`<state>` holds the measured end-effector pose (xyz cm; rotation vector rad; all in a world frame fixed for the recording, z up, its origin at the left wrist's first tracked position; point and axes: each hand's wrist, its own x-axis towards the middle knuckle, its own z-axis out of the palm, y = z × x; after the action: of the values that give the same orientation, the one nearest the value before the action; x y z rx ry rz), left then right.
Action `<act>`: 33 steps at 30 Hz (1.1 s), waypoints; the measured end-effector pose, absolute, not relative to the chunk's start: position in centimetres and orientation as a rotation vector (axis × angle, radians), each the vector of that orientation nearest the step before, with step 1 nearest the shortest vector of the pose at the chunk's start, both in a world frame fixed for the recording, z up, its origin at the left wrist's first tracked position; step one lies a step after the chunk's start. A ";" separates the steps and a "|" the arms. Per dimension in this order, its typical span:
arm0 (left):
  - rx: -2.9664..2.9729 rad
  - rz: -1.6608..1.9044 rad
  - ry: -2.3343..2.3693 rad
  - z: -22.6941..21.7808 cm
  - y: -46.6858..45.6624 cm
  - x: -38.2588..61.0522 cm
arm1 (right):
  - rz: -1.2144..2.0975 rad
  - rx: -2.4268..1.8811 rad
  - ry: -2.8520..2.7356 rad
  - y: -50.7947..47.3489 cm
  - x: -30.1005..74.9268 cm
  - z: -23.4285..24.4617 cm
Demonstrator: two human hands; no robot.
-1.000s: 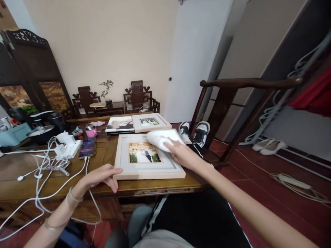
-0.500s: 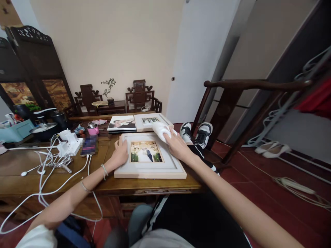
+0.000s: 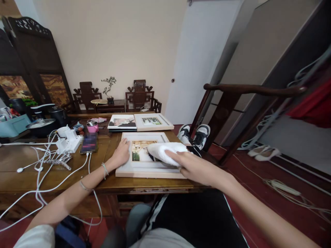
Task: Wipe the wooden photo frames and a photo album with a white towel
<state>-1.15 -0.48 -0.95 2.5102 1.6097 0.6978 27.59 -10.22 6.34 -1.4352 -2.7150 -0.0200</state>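
Your picture frame (image 3: 148,173) lay flat and face up on the bench (image 3: 155,184), close to the near edge. Its long axis appeared to run left to right, its near side roughly in line with the bench edge, and the photo (image 3: 137,151) inside stood right way up from your seat. Your right hand (image 3: 195,167) had its grip closed on the white cloth (image 3: 165,154), thumb and fingers pinching its right end. The cloth's long axis also ran roughly left to right, the rounded end pointing left over the photo and hiding its right part. Your left hand (image 3: 121,155) rested on the frame's left side, fingers close together; whether that grip pinched the edge, you could not tell.

Half a second earlier, the cloth was by the frame's far right corner and the photo showed whole; since then you had brought it nearer to you and over the picture. Your left hand had stayed at the left side.
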 end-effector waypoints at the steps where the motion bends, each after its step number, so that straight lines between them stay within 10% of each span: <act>1: 2.518 0.685 1.625 -0.9 -0.5 -1.1 | -0.066 -1.402 -2.672 -9.2 27.0 6.8; 13: 2.635 0.773 1.506 -1.0 -0.4 -1.5 | -0.301 -1.113 -2.805 2.8 14.8 4.2; 33: 2.576 0.628 1.617 -0.6 -0.6 -1.2 | -0.282 -1.298 -2.823 -10.3 26.3 5.2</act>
<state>-1.17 -0.64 -0.61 2.5758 1.6173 0.6279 26.25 -10.28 5.17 -1.2981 -2.8233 -0.2823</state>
